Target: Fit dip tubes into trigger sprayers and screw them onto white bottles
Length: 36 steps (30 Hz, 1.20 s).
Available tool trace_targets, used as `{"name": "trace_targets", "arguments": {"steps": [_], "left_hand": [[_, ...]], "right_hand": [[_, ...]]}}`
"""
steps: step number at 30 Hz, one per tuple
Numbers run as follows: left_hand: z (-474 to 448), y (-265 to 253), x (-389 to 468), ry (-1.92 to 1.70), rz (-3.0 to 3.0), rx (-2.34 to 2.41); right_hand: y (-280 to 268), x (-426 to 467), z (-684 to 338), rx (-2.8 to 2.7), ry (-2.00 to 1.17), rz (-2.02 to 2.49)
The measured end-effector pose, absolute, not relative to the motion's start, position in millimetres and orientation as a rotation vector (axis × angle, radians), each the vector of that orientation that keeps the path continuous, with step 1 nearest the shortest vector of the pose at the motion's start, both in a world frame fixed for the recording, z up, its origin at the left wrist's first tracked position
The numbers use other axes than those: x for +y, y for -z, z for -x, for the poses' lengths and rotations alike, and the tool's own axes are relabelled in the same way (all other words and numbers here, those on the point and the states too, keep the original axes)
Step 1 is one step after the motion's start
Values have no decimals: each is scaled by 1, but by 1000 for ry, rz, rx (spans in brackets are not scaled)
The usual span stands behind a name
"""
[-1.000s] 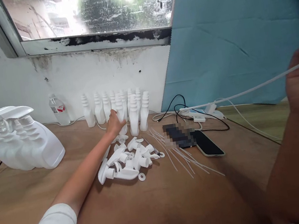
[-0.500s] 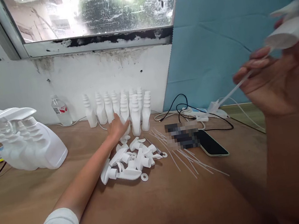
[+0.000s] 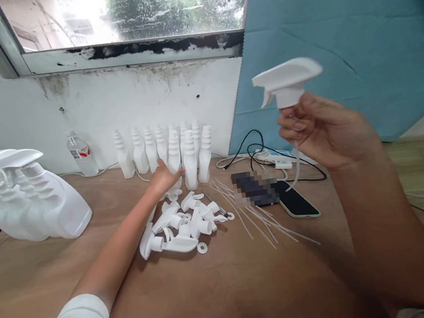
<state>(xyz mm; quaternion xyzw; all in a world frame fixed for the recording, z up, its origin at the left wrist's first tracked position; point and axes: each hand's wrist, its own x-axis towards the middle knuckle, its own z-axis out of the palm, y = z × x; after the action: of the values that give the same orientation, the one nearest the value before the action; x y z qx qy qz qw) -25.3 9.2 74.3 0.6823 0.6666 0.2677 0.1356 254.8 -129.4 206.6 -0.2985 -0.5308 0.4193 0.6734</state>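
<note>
Raised at the right, my right hand is closed round the collar of a white trigger spray head. A thin, slightly bent dip tube hangs below those fingers. Farther back on the table, my left hand is wrapped round the lower part of a white spray bottle, which stands upright without a top. Its fingertips are partly hidden behind the bottle. Several similar open bottles stand around it. Loose white spray heads lie in a pile nearer me, with a flat ring washer beside them.
Several thin tubes lie right of the pile, near a phone and a blurred dark item. Cables and a power strip are behind. Bottles with spray heads stand left, and a water bottle is against the wall.
My right hand has come left and inward with the spray head, which is now level, its tube hanging down. My left hand stays at the bottle. The view has shifted slightly.
</note>
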Motion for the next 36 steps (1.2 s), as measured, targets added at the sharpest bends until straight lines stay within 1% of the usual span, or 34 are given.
{"name": "trace_targets", "arguments": {"steps": [4,6,9,11,12,14,17,20,23,28,29,32,36], "left_hand": [[42,-107,-5,-689,-2068,1917],[46,-126,-19,-773,-2125,1779],[39,-148,-47,-1012,-2167,1169],[30,-156,-66,-991,-2172,807],[25,-158,-74,-948,-2178,718],[17,-157,-83,-918,-2204,686],[13,-152,-83,-950,-2226,773],[16,-151,-77,-897,-2201,766],[19,-154,-75,-930,-2171,744],[24,-155,-70,-992,-1876,737],[25,-154,-68,-1015,-1792,733],[28,-154,-62,-1065,-1586,681],[29,-156,-60,-1062,-1435,590]], "right_hand": [[-196,-125,-247,-1316,-955,804],[-188,-123,-239,-1382,-991,850],[-170,-119,-219,-1487,-1061,891],[-156,-116,-203,-1547,-1106,902],[-150,-115,-195,-1563,-1131,908],[-138,-112,-182,-1564,-1175,915],[-126,-109,-171,-1552,-1215,937],[-124,-108,-172,-1524,-1227,1010],[-128,-105,-180,-1492,-1234,1094],[-122,-87,-199,-1562,-1419,1175],[-116,-81,-202,-1578,-1399,1211],[-94,-62,-209,-1582,-1199,1373],[-74,-45,-214,-1626,-964,1513]]}}
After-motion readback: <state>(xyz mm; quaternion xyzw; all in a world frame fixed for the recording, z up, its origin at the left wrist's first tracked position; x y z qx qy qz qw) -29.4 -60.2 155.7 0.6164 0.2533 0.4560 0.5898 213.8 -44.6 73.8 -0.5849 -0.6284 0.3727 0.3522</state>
